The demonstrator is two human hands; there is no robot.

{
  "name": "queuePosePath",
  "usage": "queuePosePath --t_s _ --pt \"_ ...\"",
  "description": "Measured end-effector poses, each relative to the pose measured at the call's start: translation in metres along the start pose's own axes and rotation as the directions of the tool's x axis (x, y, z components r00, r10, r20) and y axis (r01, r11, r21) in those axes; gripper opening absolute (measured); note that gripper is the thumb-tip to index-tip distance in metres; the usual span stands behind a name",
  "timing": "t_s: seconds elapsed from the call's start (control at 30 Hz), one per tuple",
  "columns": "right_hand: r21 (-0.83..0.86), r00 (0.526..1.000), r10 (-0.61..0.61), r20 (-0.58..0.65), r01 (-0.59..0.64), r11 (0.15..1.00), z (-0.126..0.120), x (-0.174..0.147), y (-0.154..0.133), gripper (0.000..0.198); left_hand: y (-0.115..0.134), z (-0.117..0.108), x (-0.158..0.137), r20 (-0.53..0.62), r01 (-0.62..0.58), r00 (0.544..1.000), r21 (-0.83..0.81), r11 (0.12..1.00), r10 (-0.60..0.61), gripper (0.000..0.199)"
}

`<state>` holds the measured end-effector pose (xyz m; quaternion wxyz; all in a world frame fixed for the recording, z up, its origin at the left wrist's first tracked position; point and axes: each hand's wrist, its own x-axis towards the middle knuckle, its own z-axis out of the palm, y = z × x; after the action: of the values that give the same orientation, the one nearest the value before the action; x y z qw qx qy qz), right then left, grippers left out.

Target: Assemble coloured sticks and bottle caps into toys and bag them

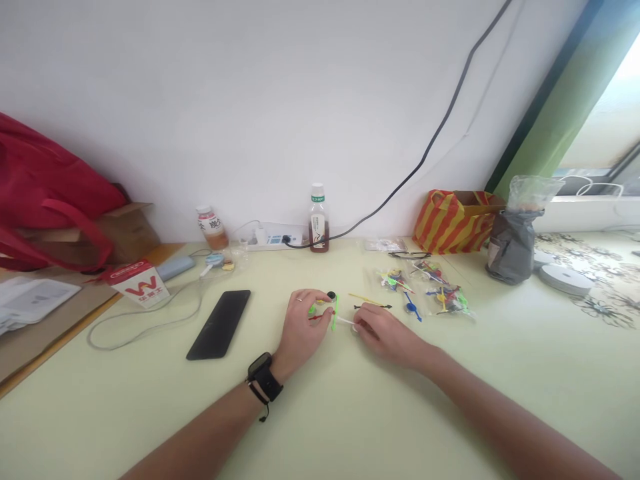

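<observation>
My left hand (307, 320), with a ring and a black wristwatch (265, 377) on that arm, has its fingers curled at a bright green plastic piece (335, 313). Red, yellow and black small parts show around these fingers, partly hidden. My right hand (380, 330) pinches a thin white plastic stick (345, 321), which reaches left to the green piece. Just beyond the right hand lie a yellow stick (361, 297) and a black arrow (385, 307). A blue arrow piece (413, 307) with a round middle rests to their right.
Clear bags of coloured plastic parts (447, 299) lie at the right. A black phone (219, 325) lies left of my hands. Along the wall stand a tea bottle (319, 220), a power strip (273, 240), another bottle (213, 230) and a striped bag (450, 223).
</observation>
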<state>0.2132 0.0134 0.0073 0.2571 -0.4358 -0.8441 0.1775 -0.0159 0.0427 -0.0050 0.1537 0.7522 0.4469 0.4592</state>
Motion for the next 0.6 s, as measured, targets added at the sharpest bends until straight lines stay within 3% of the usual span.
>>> queuePosePath --t_s 0.13,0.3,0.6 --pt "-0.056 0.991 0.106 0.076 -0.102 0.993 0.002 0.002 -0.003 0.015 0.002 0.001 -0.004 0.137 -0.069 0.989 0.041 0.997 0.063 0.018" --pt "-0.166 0.949 0.293 0.117 -0.273 0.948 -0.016 0.001 0.001 0.018 0.002 0.002 -0.008 0.297 -0.122 0.95 0.066 0.99 0.097 0.021" --pt "-0.429 0.828 0.556 0.078 -0.475 0.768 -0.038 -0.002 0.015 0.018 0.004 0.002 -0.008 0.252 -0.066 0.967 0.164 0.984 0.022 0.014"
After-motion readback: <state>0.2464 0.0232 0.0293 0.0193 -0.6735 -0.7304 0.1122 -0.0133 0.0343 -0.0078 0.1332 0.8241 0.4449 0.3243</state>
